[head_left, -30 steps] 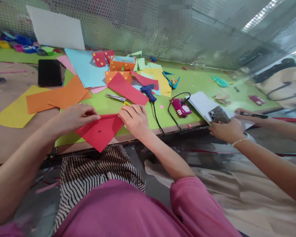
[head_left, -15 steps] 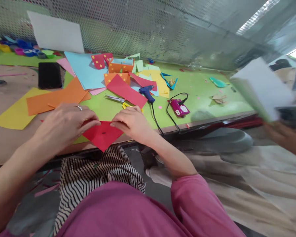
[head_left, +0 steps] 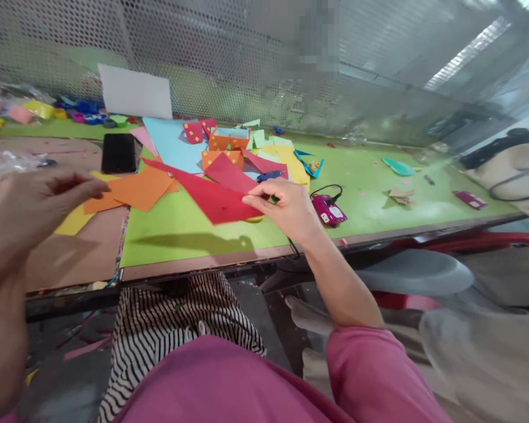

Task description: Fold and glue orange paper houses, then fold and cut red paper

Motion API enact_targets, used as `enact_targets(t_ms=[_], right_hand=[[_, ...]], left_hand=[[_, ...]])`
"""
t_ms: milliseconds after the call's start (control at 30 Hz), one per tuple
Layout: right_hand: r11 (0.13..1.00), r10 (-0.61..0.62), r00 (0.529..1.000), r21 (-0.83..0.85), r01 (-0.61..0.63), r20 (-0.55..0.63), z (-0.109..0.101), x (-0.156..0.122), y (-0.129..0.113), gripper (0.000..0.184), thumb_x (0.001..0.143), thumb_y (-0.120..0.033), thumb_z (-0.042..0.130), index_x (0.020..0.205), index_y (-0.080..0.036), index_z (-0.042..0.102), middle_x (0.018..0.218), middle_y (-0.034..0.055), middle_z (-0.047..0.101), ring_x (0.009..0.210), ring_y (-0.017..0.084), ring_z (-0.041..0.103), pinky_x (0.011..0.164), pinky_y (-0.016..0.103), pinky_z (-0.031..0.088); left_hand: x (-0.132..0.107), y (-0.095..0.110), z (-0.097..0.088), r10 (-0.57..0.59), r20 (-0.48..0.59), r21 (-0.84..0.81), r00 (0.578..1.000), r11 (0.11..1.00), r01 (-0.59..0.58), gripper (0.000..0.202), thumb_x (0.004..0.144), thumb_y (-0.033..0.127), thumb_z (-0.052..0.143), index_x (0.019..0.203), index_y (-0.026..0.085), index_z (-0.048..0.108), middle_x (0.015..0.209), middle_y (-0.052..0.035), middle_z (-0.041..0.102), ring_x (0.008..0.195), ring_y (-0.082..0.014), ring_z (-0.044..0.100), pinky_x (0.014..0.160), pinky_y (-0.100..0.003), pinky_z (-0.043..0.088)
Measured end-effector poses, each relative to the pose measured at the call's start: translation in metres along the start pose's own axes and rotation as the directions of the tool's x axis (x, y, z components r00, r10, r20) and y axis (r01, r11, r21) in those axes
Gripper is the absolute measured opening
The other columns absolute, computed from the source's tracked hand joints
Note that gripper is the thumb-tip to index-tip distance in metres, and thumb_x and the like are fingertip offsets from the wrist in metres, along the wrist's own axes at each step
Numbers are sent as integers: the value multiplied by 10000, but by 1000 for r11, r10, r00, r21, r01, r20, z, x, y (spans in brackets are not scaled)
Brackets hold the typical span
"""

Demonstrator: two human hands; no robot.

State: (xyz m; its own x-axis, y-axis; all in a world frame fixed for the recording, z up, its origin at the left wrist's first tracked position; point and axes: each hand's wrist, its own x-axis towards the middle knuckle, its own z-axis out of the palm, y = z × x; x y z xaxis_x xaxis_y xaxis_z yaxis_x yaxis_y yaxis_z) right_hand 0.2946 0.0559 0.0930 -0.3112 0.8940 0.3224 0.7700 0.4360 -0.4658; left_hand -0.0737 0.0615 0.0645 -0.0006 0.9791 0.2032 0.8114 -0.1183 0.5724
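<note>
My right hand point(head_left: 286, 211) pinches the right end of a sheet of red paper point(head_left: 211, 197) between thumb and fingers. The sheet is held above the green table mat point(head_left: 180, 247), its long pointed end reaching up to the left, and a small dark mark shows near its lower corner. To the left of the sheet, my left hand point(head_left: 44, 205) is raised and slightly blurred. It holds nothing, its thumb and fingers loosely curved and apart from the paper. Behind the right hand, a blue glue gun point(head_left: 270, 175) is partly hidden.
Orange paper point(head_left: 145, 191), yellow paper point(head_left: 73, 223) and light-blue paper point(head_left: 171, 144) lie around a dark phone point(head_left: 119, 153). An orange dotted box point(head_left: 229, 140) stands behind. A magenta power adapter point(head_left: 329, 210) sits to the right. A grey stool point(head_left: 417, 273) stands beside the table.
My left hand has let go of the red paper and moved left. My right hand has lifted the sheet, which has opened out from its folded triangle. The co-worker's white sheet has left the view.
</note>
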Motion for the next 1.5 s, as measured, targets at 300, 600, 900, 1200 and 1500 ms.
enact_targets(t_ms=[300, 600, 900, 1200, 1500], right_hand=[[815, -389, 916, -500, 294, -96, 69, -5, -33, 265, 1085, -230, 504, 1156, -297, 751, 1004, 10, 795, 973, 208, 619, 904, 404, 290], [774, -452, 865, -577, 260, -217, 47, -20, -12, 231, 1078, -270, 543, 1047, -306, 768, 934, -29, 818, 887, 185, 651, 886, 410, 320], [881, 95, 981, 445, -162, 170, 35, -5, -5, 505, 966, -668, 574, 1126, -221, 745, 1004, 65, 788, 873, 194, 704, 779, 351, 543], [647, 145, 824, 577, -498, 548, 77, -13, -18, 447, 718, -643, 848, 705, -207, 752, 709, 23, 744, 626, 125, 604, 615, 260, 488], [449, 264, 715, 573, -685, 647, 78, -29, -11, 469, 558, -637, 932, 691, -223, 756, 687, 14, 749, 624, 117, 636, 660, 262, 543]], left_hand=[[-20, 85, 85, 16, 351, -754, 936, 598, 272, 592, 841, 739, 580, 877, 173, 748, 928, -141, 811, 976, -297, 771, 842, -383, 618], [-14, 46, 75, -200, 210, -872, 957, 405, 276, 462, 853, 648, 620, 944, 197, 665, 984, -107, 811, 1016, -300, 792, 874, -433, 642], [-21, 26, 51, 16, 376, -773, 926, 557, 304, 468, 905, 620, 644, 830, 176, 770, 874, -129, 816, 798, -224, 772, 815, -361, 635], [-13, 41, 64, -159, 201, -848, 967, 466, 253, 537, 664, 686, 850, 662, 183, 663, 601, -32, 716, 497, -85, 587, 512, -192, 467], [14, 26, 49, -305, 88, -958, 948, 235, 164, 334, 644, 410, 933, 745, 197, 698, 594, 39, 679, 517, -67, 639, 415, -144, 344]])
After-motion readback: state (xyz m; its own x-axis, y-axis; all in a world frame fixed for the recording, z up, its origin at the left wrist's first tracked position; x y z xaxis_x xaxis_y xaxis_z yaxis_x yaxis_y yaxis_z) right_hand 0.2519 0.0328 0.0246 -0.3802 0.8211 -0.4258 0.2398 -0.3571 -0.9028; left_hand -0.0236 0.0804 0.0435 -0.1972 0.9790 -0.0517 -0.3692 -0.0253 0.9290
